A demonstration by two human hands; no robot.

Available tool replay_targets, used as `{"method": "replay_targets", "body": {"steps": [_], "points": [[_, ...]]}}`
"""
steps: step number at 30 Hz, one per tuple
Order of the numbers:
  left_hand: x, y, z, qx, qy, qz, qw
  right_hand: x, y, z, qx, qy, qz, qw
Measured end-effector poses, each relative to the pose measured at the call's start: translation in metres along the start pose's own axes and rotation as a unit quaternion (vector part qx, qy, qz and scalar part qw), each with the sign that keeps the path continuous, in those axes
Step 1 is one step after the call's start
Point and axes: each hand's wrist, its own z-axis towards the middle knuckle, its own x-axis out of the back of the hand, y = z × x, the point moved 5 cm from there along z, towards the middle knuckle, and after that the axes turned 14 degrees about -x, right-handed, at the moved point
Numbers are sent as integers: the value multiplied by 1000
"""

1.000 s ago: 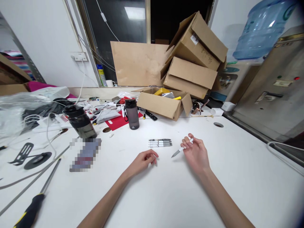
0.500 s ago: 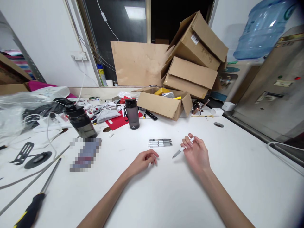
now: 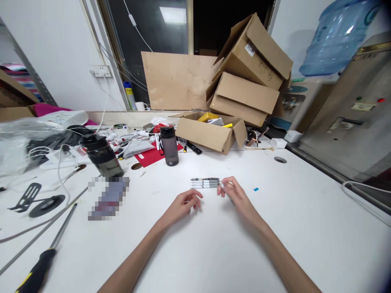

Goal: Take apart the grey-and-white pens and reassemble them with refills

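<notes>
Loosely, the left hand [image 3: 183, 205] is resting with fingers curling, nothing visibly between them. To their right, the right hand [image 3: 238, 197] is pinching a white pen [image 3: 222, 185], mostly hidden behind its fingers. Just beyond the left fingertips, a row of pens [image 3: 204, 183] is lying, its right end nearly meeting the right fingertips; a careless brush there could be skewing it. Farther beyond, a dark bottle [image 3: 170, 149] is standing.
</notes>
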Motion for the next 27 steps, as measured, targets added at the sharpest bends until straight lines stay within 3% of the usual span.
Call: {"method": "replay_targets", "body": {"steps": [5, 13, 16, 22, 27], "points": [[-1, 5, 0, -25, 29, -36, 999, -16, 0, -7, -10, -16, -190, 982], [-13, 21, -1, -39, -17, -38, 998, -29, 1, -11, -20, -50, -224, 973], [-9, 20, -1, -43, -5, -30, 999, -23, 3, -10, -32, -47, -239, 969], [17, 19, 2, -41, 60, -5, 997, 14, 3, -1, -38, 25, -213, 976], [30, 34, -1, -43, 10, 48, 998, 18, 0, 1, -22, 5, -194, 981]]}}
